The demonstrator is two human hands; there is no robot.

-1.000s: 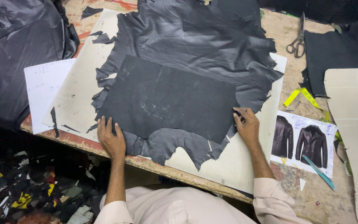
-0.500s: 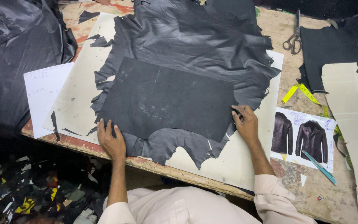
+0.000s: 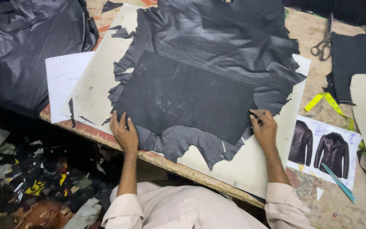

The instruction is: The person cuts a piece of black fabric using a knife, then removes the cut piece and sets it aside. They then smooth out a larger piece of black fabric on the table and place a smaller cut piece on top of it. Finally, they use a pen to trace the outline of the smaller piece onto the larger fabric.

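Black leather hide under a dark pattern piece, both hands on it.

We press our left hand (image 3: 123, 133), fingers spread flat, on the pattern piece (image 3: 183, 95)'s lower left corner; the piece lies on the leather hide (image 3: 225, 38) mid-worktop (image 3: 318, 199). Our right hand (image 3: 264, 127), fingers together, pinches a small tool at its right edge; jacket picture sheet (image 3: 325, 148) lies right.

Pattern piece (image 3: 187, 99) on hide (image 3: 234, 38), scissors (image 3: 323, 40) right.

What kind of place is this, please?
Probably a leather garment workshop: a black hide lies under a dark pattern piece, with scissors, a yellow measuring tape and a jacket picture.
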